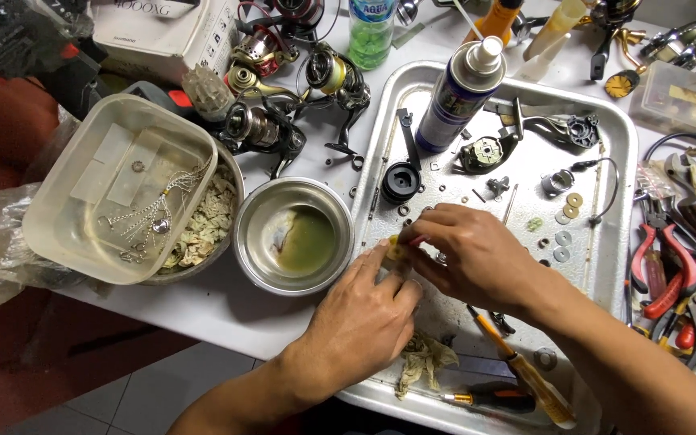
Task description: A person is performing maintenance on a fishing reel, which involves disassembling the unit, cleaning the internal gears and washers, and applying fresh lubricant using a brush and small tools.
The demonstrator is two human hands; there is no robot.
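- Both hands meet over the near-left part of the metal tray (618,161); the left hand (360,318) and the right hand (469,254) pinch one small yellowish part (397,249) between their fingertips, both closed on it. It is held low over the tray, likely so that anything dropped lands inside the raised rim.
- Washers (564,238) and other tiny rings lie spread singly on the tray floor to the right of the hands, apart from one another, which keeps each easy to pick out.
- A greasy crumpled rag (424,358) lies in the tray just below the left hand, within reach for wiping.
- A screwdriver with an amber handle (525,374) lies slantwise by the right wrist; a second one with a black-and-orange handle (489,397) lies at the tray's near edge.
- A steel bowl (293,235) holding a little greenish liquid stands on the desk, touching the tray's left side.
- A spray can (461,93), dark blue label, white cap with a thin straw, stands tilted in the tray's far part, beside a black round reel part (401,181).
- A clear plastic tub (118,189) with small wire pieces sits stacked on a dish of shredded rags.
- Several spinning reels (263,129) crowd the desk's far side, beside a white cardboard box (163,32) with dark print and a green-tinted bottle (370,32) with a blue label.
- Red-handled pliers (670,266) lie right of the tray.
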